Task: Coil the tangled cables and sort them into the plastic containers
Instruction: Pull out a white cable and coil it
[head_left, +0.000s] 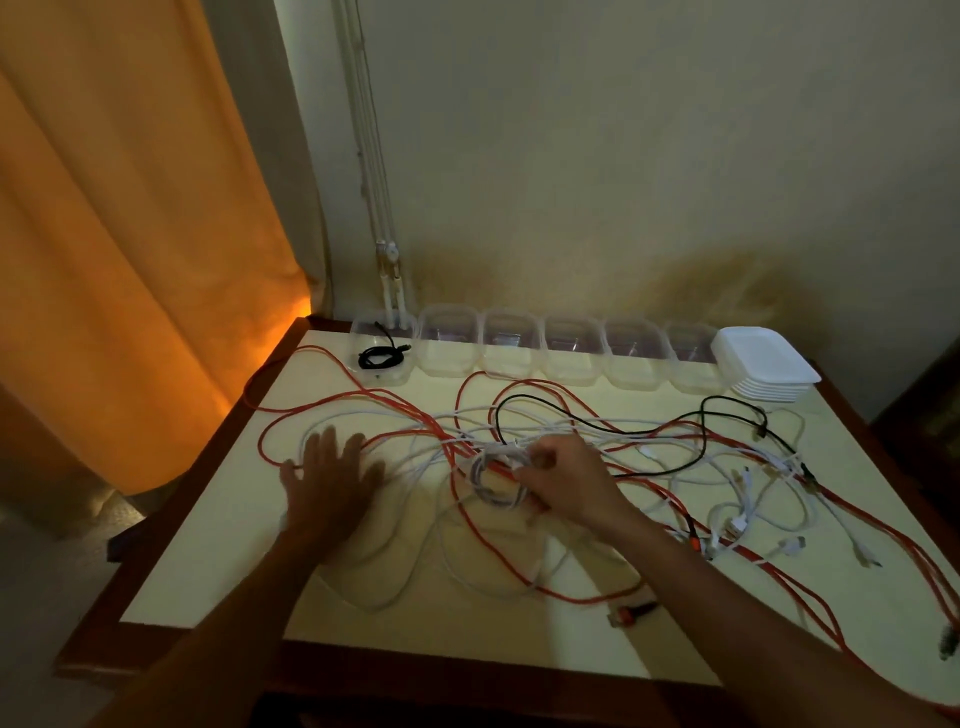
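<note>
- The right hand (558, 480) grips a small white cable coil (496, 475) near the middle of the counter (218, 545), fingers curled round one side of the loops. The coil looks mostly wound, though a white strand seems to trail from it into the tangle.
- The left hand (330, 475) is spread flat with straight fingers, holding nothing. It is blurred, and whether it touches the counter or hovers just over the strands I cannot tell.
- Done so far: a black coiled cable (379, 356) lies in the leftmost container (382, 376) of the row of clear plastic containers (571, 358) set along the wall edge of the counter. The other five containers in that row look empty.
- A stack of white lids (763, 364) stands at the right end of the row, just beside the last container; no container has a lid on.
- Left to do: most of the work, by my judgement. Long orange cables (363, 397) loop across the counter from left to right, and one runs over the left edge. A black cable (649, 428) winds through them. Several white cables (748, 499) with their plugs lie knotted together at the right.
- An orange plug end (631, 613) lies loose near the front edge.
- The task seems early: one cable sorted, a second nearly coiled and not yet put in a container, the rest still tangled.
</note>
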